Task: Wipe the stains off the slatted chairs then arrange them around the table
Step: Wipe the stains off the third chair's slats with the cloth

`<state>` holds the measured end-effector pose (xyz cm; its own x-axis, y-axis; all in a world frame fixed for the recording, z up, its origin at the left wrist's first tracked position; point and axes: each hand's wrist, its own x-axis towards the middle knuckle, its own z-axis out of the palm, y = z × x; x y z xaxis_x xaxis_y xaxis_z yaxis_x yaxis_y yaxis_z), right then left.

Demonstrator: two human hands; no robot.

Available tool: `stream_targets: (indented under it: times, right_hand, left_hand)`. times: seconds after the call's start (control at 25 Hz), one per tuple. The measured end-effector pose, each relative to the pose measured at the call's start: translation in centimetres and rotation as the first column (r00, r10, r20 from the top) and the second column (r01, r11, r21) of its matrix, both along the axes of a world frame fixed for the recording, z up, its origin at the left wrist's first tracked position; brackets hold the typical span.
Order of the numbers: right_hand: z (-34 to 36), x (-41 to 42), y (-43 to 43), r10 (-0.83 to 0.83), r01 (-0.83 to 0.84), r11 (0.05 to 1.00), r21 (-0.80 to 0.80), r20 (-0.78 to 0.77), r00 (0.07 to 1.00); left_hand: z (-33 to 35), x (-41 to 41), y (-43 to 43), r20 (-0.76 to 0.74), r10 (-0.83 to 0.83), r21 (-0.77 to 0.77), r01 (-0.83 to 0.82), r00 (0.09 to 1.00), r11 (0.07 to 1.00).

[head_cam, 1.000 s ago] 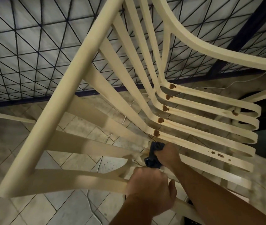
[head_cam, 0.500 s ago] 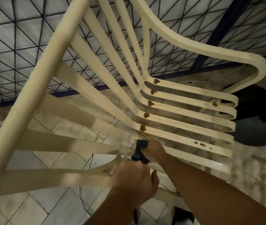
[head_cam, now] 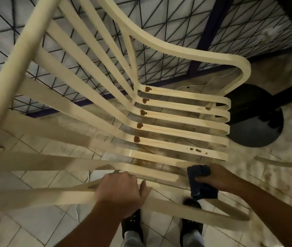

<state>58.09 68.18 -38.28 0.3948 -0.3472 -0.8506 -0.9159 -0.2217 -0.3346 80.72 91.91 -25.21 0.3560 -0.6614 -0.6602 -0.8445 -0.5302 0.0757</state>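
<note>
A cream slatted chair (head_cam: 181, 128) fills the view, seen from above its near armrest. Brown stains (head_cam: 136, 139) dot the bend where the back slats meet the seat, and smaller spots (head_cam: 197, 150) mark a near seat slat. A faint brown smear lies on the nearest slats (head_cam: 142, 162). My left hand (head_cam: 122, 190) grips the near armrest rail. My right hand (head_cam: 220, 180) holds a dark blue cloth (head_cam: 199, 182) pressed against the nearest seat slat, toward its front end.
A black metal grille (head_cam: 168, 56) over a pale wall stands behind the chair. The dark round base of a table (head_cam: 255, 129) sits on the tiled floor at right. A thin white cable (head_cam: 211, 81) trails on the tiles. My dark shoes (head_cam: 132, 227) stand below the armrest.
My right hand has slid the cloth rightward along the nearest seat slat, away from the bend. The view has shifted so more of the chair's right side and the table base shows.
</note>
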Motion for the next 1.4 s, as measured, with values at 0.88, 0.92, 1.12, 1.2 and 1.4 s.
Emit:
stream_targets:
  times: [0.88, 0.92, 1.12, 1.2, 1.4]
  right_hand:
    - [-5.9, 7.7, -0.9, 0.091, -0.045, 0.917, -0.396, 0.098, 0.991]
    - [-6.1, 8.9, -0.4, 0.09, -0.045, 0.93, -0.365, 0.108, 0.99]
    - [-6.6, 14.0, 2.8, 0.045, -0.007, 0.974, -0.227, 0.161, 0.986]
    - [-6.7, 16.0, 3.6, 0.044, -0.015, 0.979, -0.202, 0.139, 0.989]
    - [-6.7, 19.6, 4.9, -0.008, 0.006, 1.0, 0.024, 0.065, 0.998]
  left_hand:
    - [-0.2, -0.4, 0.1, 0.089, -0.017, -0.002, 0.018, 0.996, 1.0]
    - [-0.2, -0.4, 0.0, 0.099, -0.028, 0.002, 0.028, 0.995, 1.0]
    - [-0.2, -0.1, -0.1, 0.068, -0.034, 0.033, 0.031, 0.997, 0.999]
    - [-0.3, -0.1, -0.1, 0.068, -0.029, 0.027, 0.027, 0.997, 0.999]
    - [-0.3, -0.1, -0.1, 0.067, -0.032, 0.046, 0.029, 0.997, 0.999]
